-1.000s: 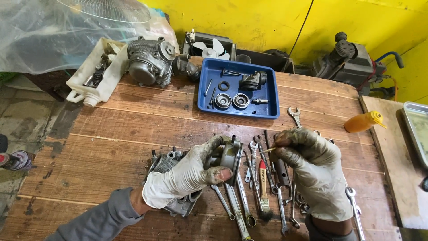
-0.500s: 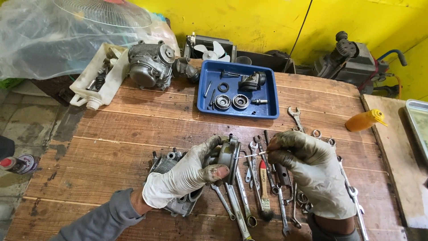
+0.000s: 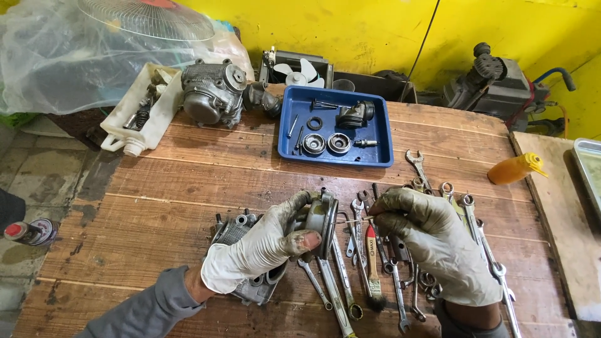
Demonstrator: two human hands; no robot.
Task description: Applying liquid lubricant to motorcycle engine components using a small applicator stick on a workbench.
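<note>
Gloves on both hands, dirty. Left hand (image 3: 260, 250) curls its fingers and thumb round a round metal engine part (image 3: 319, 219), held on edge just above the wooden table (image 3: 188, 181), near its front edge and touching a grey metal casting (image 3: 241, 231) under the palm. Right hand (image 3: 432, 241) has drifted lower and slightly left since a second ago; fingertips pressed together, pinching a thin wire (image 3: 354, 220) whose tip now sits at the part's rim, closer than before, so probing looks underway. Wrenches (image 3: 350, 281) and a small brush (image 3: 374, 275) lie below. Blue tray (image 3: 382, 147) with bearings, orange bottle (image 3: 516, 168) and an engine block (image 3: 213, 91) unmoved.
</note>
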